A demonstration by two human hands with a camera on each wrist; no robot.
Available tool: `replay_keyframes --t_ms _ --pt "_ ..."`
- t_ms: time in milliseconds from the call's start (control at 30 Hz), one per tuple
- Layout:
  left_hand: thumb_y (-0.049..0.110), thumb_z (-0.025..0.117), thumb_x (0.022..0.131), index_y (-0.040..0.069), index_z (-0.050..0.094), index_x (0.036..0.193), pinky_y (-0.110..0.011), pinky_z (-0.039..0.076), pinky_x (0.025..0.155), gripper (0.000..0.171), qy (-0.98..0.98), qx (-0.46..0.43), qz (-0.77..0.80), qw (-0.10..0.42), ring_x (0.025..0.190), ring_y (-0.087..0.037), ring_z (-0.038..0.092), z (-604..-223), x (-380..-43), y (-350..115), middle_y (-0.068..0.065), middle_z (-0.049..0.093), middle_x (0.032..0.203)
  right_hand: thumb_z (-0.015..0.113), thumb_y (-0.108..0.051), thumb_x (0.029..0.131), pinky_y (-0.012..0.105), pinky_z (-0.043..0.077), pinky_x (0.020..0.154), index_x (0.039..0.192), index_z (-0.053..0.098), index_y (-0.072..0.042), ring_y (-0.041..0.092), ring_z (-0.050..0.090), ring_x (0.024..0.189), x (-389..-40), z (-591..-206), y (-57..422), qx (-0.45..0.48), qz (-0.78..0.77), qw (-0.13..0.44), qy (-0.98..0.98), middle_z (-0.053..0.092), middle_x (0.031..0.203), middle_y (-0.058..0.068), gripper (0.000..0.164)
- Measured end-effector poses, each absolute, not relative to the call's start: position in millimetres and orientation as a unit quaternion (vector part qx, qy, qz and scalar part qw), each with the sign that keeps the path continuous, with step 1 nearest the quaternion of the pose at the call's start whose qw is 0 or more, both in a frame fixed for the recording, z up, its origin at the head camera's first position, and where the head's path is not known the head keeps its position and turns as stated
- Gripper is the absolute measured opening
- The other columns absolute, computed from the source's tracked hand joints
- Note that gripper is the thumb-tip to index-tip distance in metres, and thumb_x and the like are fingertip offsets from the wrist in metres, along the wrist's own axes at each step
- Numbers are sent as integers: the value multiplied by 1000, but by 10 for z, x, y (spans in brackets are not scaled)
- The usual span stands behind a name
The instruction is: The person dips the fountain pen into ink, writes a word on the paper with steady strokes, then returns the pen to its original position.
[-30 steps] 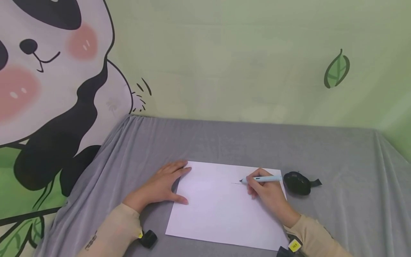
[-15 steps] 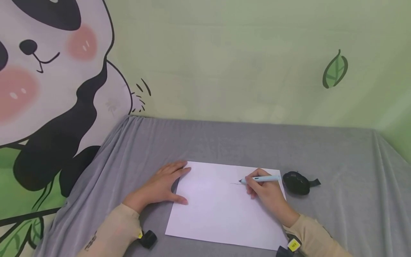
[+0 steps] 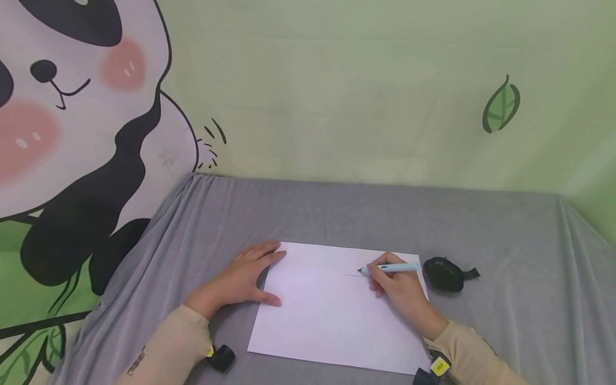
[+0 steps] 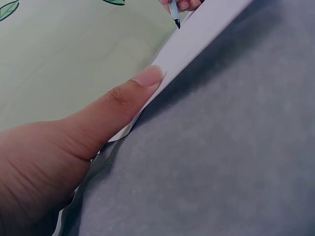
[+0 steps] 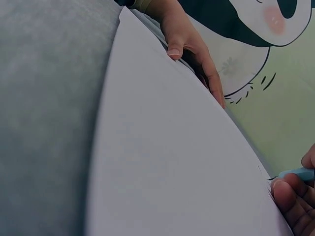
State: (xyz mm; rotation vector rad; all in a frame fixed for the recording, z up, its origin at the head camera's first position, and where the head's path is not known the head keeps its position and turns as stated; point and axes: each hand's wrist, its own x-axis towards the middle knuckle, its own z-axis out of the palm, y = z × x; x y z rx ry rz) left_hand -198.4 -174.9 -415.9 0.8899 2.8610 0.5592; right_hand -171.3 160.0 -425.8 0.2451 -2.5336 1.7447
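Observation:
A white sheet of paper (image 3: 317, 321) lies on the grey cloth in the head view. My left hand (image 3: 240, 275) is spread at its left edge, thumb and fingertips resting on the sheet; the left wrist view shows the thumb (image 4: 123, 98) on the margin. My right hand (image 3: 401, 291) pinches a light blue pen (image 3: 394, 268), dark tip down at the paper. A short thin dark line (image 3: 353, 275) is drawn beside the tip. In the right wrist view, the pen (image 5: 298, 173) and curled fingers show at the right edge.
Just right of the paper sits a black rounded object (image 3: 444, 274) with a short strap-like tab. Grey cloth (image 3: 520, 299) covers the table. Behind it hangs a green backdrop (image 3: 361, 107) with a panda and a leaf printed on it.

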Motion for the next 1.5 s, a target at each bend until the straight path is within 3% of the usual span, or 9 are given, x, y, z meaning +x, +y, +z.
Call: replay_keyframes --t_ms 1500 --pt "56 81 66 10 41 146 -58 23 115 100 936 297 185 44 143 -37 30 -4162 -1985 -1755 -15 33 155 61 -5 91 22 51 49 83 58 2 7 55 51 -1694 -4251 1593 86 560 24 -824 61 64 12 11"
